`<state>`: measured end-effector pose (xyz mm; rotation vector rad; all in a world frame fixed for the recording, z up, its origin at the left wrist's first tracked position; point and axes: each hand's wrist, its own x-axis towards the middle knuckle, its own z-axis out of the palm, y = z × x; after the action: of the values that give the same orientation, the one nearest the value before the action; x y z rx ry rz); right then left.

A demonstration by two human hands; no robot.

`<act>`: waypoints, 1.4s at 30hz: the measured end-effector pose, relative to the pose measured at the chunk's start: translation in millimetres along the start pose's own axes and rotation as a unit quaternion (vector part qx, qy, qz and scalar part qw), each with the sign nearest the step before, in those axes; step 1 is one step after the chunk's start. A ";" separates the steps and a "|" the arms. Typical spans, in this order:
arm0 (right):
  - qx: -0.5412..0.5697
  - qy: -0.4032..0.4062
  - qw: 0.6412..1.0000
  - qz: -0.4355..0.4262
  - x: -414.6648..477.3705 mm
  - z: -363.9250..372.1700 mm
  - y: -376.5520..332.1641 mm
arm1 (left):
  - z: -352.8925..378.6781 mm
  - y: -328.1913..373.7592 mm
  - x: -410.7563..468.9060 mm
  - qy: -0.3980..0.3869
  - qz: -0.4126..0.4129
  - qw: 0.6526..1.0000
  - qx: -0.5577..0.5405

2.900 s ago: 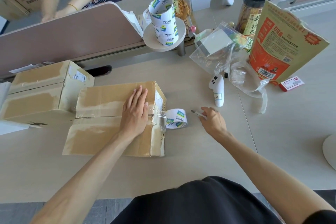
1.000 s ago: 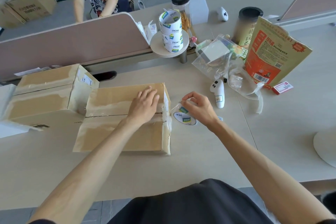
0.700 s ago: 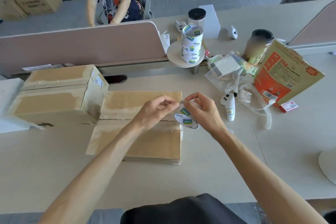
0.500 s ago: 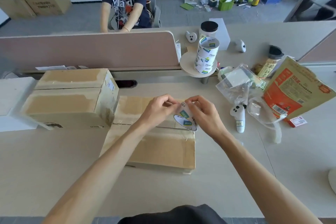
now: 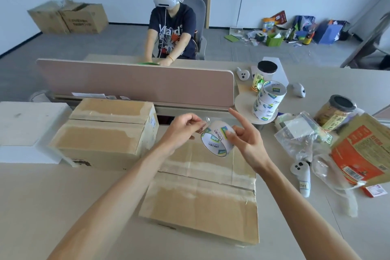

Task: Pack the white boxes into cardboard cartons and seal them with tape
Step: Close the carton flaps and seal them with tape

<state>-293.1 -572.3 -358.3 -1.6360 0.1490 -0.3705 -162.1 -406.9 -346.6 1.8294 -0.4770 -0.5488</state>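
- While our L hand (image 5: 181, 131) pinches the loose end of the tape roll (image 5: 217, 141) between thumb & curled fingertips, we hold the roll up over the near carton (image 5: 202, 200).
- R hand (image 5: 245, 143): grip narrow, thumb & middle fingers clamp the roll's rim at its 3 o'clock. The index finger (image 5: 237, 117) is straight & points to abt 11 o'clock.
- The roll is tilted, its open side toward us. It's white w/ blue-green logos inside the core.
- Near carton: flaps closed, lying flat on the table (image 5: 63, 196) at 6 o'clock of the roll. Clear tape shines along its centre seam & across its R end.
- 2nd carton (image 5: 105, 133): closed, at 9 o'clock of the roll, just beside the near carton's far L corner.
- White box (image 5: 25, 124): further out at 9 o'clock, against the 2nd carton's L side.
- At 2 o'clock of our hands, spare rolls (image 5: 268, 101) are stacked on a round stand (image 5: 242, 102).
- At 3–4 o'clock there's a white controller (image 5: 301, 175), clear plastic bags (image 5: 299, 139), an orange snack bag (image 5: 363, 154) & a black-lidded jar (image 5: 335, 112).
- At 12 o'clock a pink divider (image 5: 135, 82) stands along the table's far edge. Behind it sits a person (image 5: 171, 27) in a white headset & dark tee, hands down near the divider's top.
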 end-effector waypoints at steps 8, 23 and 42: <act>-0.088 0.008 0.996 -0.022 55.9 7.8 6.4 | -22.6 8.9 49.2 0.010 0.065 0.987 0.149; -0.300 0.106 0.941 0.118 136.4 -22.2 17.2 | -17.9 76.3 132.8 0.031 0.180 0.911 0.370; -0.105 0.238 0.952 0.162 168.3 -9.0 35.9 | 0.1 90.7 224.5 0.071 0.240 0.854 0.456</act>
<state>-133.9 -637.4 -368.0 -1.6678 0.8358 -0.5013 14.8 -562.6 -291.0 2.4765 -1.1929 0.2298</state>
